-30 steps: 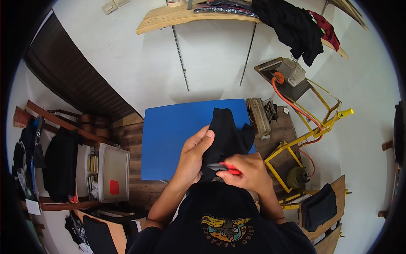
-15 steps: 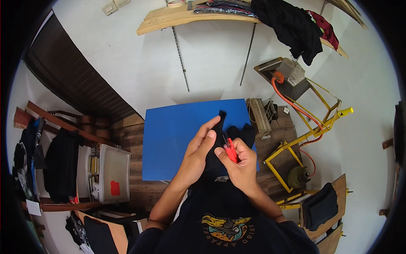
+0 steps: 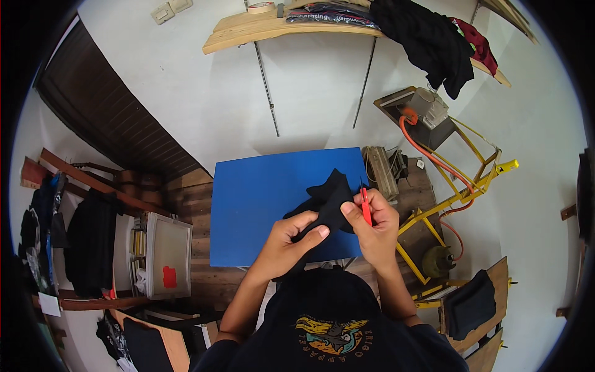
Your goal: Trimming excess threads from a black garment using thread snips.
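A piece of black cloth [image 3: 331, 201], possibly a garment, is bunched between my hands above the blue table top. My left hand [image 3: 288, 245] is closed on its near left side, thumb on top. In my right hand [image 3: 377, 229] are small thread snips with red handles [image 3: 365, 208], their thin dark blades pointing away from me. The right thumb also presses against the cloth's right edge. Part of the cloth hangs down behind my left hand, near my dark shirt.
The blue table [image 3: 248, 192] stands against a white wall. Above it a wooden shelf [image 3: 242, 32] carries folded bagged clothes and hanging black cloth [image 3: 427, 46]. To the right are a yellow metal frame [image 3: 446, 198] and a gas cylinder [image 3: 438, 259]; on the left, a framed screen [image 3: 170, 254].
My hands have moved apart, the left slightly left and down, the right rightward with the snips. The cloth has been turned and spread between them.
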### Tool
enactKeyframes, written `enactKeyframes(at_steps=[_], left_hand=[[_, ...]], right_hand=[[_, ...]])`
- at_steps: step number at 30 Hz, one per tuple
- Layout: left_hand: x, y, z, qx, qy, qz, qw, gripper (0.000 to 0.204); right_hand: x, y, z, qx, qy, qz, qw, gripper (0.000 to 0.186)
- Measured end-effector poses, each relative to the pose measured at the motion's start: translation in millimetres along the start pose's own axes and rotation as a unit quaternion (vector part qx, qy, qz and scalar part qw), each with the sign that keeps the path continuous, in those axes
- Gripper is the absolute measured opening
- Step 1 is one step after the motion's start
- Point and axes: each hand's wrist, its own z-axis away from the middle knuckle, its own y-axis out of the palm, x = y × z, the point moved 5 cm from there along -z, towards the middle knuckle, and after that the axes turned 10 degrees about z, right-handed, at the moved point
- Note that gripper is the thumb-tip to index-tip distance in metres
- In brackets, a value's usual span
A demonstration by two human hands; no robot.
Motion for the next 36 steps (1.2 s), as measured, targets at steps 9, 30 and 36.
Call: enactKeyframes(at_steps=[9,30,36], left_hand=[[7,0,4,-0.037,-0.094,0.261,0.960,0.032],[4,9,-1,-0.007,-0.086,0.279,0.957,0.038],[4,9,-3,-0.003,-0.076,0.265,0.961,0.036]], right_hand=[[14,0,7,-0.002,-0.069,0.172,0.983,0.023],[21,-2,24,0.012,-0.129,0.323,0.938,0.026],[24,-1,23,0.051,-0.146,0.313,0.937,0.033]])
